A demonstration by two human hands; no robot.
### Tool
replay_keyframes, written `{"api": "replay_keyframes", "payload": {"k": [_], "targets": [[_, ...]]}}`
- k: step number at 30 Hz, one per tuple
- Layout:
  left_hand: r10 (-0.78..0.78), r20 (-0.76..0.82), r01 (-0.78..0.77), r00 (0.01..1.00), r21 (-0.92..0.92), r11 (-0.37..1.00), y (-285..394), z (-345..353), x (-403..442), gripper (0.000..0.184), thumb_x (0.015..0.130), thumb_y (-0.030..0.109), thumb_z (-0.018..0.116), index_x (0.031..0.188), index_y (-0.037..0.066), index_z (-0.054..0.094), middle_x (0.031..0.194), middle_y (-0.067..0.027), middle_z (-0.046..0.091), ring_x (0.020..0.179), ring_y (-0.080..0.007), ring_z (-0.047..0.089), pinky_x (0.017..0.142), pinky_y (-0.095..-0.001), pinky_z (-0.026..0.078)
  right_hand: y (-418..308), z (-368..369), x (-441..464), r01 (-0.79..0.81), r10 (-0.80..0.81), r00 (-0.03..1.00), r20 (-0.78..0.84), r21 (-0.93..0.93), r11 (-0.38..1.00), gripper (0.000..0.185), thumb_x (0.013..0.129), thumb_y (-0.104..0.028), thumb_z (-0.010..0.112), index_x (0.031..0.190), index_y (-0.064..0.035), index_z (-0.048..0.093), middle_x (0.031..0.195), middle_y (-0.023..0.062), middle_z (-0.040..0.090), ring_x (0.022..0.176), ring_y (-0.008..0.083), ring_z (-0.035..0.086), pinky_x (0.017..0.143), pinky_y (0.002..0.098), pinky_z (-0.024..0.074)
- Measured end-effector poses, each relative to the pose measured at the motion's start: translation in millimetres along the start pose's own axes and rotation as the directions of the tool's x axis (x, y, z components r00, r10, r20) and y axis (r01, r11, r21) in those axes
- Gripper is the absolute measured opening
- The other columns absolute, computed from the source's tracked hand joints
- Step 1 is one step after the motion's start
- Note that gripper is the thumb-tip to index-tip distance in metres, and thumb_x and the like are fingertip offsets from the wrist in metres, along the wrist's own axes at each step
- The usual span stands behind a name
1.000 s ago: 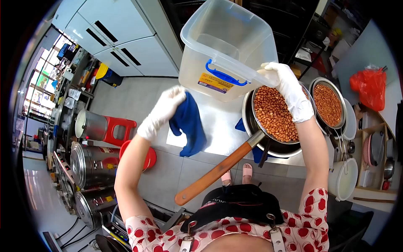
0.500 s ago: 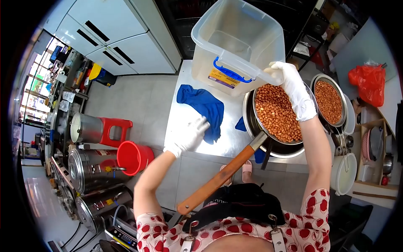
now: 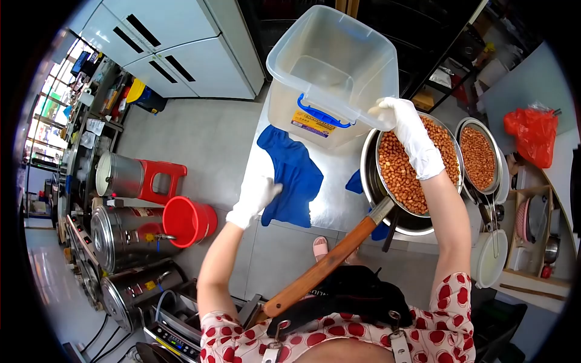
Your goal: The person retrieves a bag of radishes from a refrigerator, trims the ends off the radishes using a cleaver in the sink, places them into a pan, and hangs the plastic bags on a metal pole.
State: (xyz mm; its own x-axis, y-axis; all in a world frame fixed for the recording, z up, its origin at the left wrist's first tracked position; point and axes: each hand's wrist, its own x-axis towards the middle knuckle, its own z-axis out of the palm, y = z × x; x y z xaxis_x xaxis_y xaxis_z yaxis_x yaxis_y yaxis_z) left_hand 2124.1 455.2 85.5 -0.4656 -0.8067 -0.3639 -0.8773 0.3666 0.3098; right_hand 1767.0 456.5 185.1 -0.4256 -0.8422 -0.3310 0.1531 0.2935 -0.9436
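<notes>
Where a black apron (image 3: 357, 302) covers a red-dotted shirt (image 3: 448, 308), a smooth wooden handle (image 3: 321, 266) slants out to a steel strainer (image 3: 461, 172) full of reddish-brown nuts (image 3: 402, 172), set over a wider, rounded metal bowl (image 3: 366, 166). To the left of these, a soft, creased blue cloth (image 3: 293, 175) lies spread on the shiny metal worktop (image 3: 336, 193). The left hand (image 3: 259, 196), gloved in thin white, is at the cloth's left edge, thumb jutting toward it; I can't tell whether the other fingers pinch anything. The right hand (image 3: 405, 130), likewise gloved, bends its fingers over the rim corner of a cloudy plastic tub (image 3: 330, 66), gripping it. This boxy tub is just beyond the cloth, with a curved blue grip (image 3: 324, 115) and a yellow-and-purple label (image 3: 313, 123) whose print is too small for me to read. Farther off are a glossy red bucket (image 3: 209, 224) and a pale, flat-doored cabinet (image 3: 193, 66).
</notes>
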Motion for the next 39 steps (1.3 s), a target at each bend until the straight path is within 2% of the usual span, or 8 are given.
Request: {"api": "replay_keyframes", "payload": {"k": [4, 15, 22, 27, 33, 37, 38, 39], "targets": [[0.133, -0.499, -0.095, 0.856, 0.101, 0.990, 8, 43, 46, 0.021, 0.087, 0.019, 0.054, 0.095, 0.005, 0.067, 0.087, -0.0156, 0.065, 0.085, -0.0316, 0.063, 0.078, -0.0393, 0.049, -4, 2, 0, -0.009, 0.010, 1.000, 0.020, -0.044, 0.999, 0.032, 0.077, -0.011, 0.056, 0.106, 0.0036, 0.061, 0.091, 0.0160, 0.066, 0.081, 0.0244, 0.062, 0.075, 0.0333, 0.0495], [0.008, -0.678, -0.327, 0.735, -0.343, 0.881, 47, 36, 111, 0.013, 0.083, 0.007, 0.051, 0.091, 0.006, 0.061, 0.089, -0.0158, 0.064, 0.089, -0.0337, 0.062, 0.076, -0.0439, 0.048, -15, -8, 4, 0.028, -0.030, 0.999, -0.033, -0.045, 0.999, 0.022, 0.075, -0.013, 0.057, 0.090, 0.0021, 0.063, 0.083, 0.0133, 0.065, 0.073, 0.0229, 0.062, 0.068, 0.0316, 0.0483], [0.588, -0.443, -0.587, 0.677, 0.157, 0.794, 87, 99, 117, 0.050, 0.076, 0.001, 0.050, 0.125, 0.013, 0.054, 0.137, -0.0148, 0.044, 0.130, -0.0301, 0.037, 0.107, -0.0491, 0.025, -24, 1, 4, 0.070, -0.070, 0.992, -0.107, 0.000, 0.998, 0.020, 0.073, -0.013, 0.059, 0.087, 0.0017, 0.064, 0.080, 0.0127, 0.066, 0.072, 0.0215, 0.059, 0.067, 0.0314, 0.0465], [0.192, -0.653, -0.179, 0.733, 0.087, 0.980, 65, 127, 58, 0.046, 0.076, 0.013, 0.061, 0.120, 0.001, 0.054, 0.131, -0.0209, 0.047, 0.126, -0.0347, 0.039, 0.106, -0.0488, 0.025, -6, 23, 0, 0.100, -0.101, 0.993, -0.067, -0.015, 0.995, 0.016, 0.072, -0.010, 0.059, 0.079, 0.0027, 0.065, 0.073, 0.0124, 0.064, 0.063, 0.0204, 0.058, 0.060, 0.0305, 0.0456], [0.495, -0.377, -0.550, 0.783, -0.045, 0.834, 69, 164, 10, 0.060, 0.083, 0.022, 0.060, 0.136, 0.004, 0.039, 0.145, -0.0162, 0.032, 0.137, -0.0346, 0.025, 0.111, -0.0479, 0.017, 31, 51, -15, 0.081, -0.079, 0.996, 0.050, -0.036, 0.996, 0.012, 0.070, -0.009, 0.058, 0.068, -0.0001, 0.065, 0.060, 0.0077, 0.060, 0.050, 0.0163, 0.055, 0.046, 0.0277, 0.0408], [0.156, -0.660, -0.353, 0.735, -0.175, 0.919, 61, 143, -30, 0.046, 0.082, 0.010, 0.059, 0.126, 0.000, 0.048, 0.136, -0.0210, 0.041, 0.129, -0.0394, 0.034, 0.108, -0.0475, 0.026, 52, 50, -38, 0.062, -0.050, 0.993, 0.103, -0.120, 0.991, 0.029, 0.076, -0.006, 0.056, 0.103, 0.0046, 0.059, 0.078, 0.0109, 0.069, 0.050, 0.0137, 0.055, 0.043, 0.0250, 0.0415], [0.072, -0.715, -0.334, 0.695, -0.232, 0.914, 52, 139, -36, 0.041, 0.080, 0.008, 0.059, 0.120, 0.000, 0.052, 0.131, -0.0226, 0.045, 0.124, -0.0411, 0.040, 0.105, -0.0479, 0.030, 57, 51, -46, 0.080, -0.076, 0.995, 0.059, -0.069, 0.994, 0.006, 0.069, -0.004, 0.058, 0.068, -0.0011, 0.063, 0.058, 0.0043, 0.057, 0.046, 0.0139, 0.051, 0.041, 0.0265, 0.0386], [0.004, -0.746, -0.310, 0.666, -0.271, 0.911, 43, 137, -45, 0.039, 0.080, 0.005, 0.060, 0.117, -0.001, 0.054, 0.127, -0.0228, 0.049, 0.121, -0.0405, 0.043, 0.102, -0.0460, 0.034, 70, 48, -43, 0.070, -0.065, 0.997, 0.045, -0.125, 0.990, 0.030, 0.073, -0.003, 0.057, 0.102, 0.0051, 0.059, 0.075, 0.0105, 0.067, 0.044, 0.0153, 0.053, 0.040, 0.0255, 0.0399]]}}
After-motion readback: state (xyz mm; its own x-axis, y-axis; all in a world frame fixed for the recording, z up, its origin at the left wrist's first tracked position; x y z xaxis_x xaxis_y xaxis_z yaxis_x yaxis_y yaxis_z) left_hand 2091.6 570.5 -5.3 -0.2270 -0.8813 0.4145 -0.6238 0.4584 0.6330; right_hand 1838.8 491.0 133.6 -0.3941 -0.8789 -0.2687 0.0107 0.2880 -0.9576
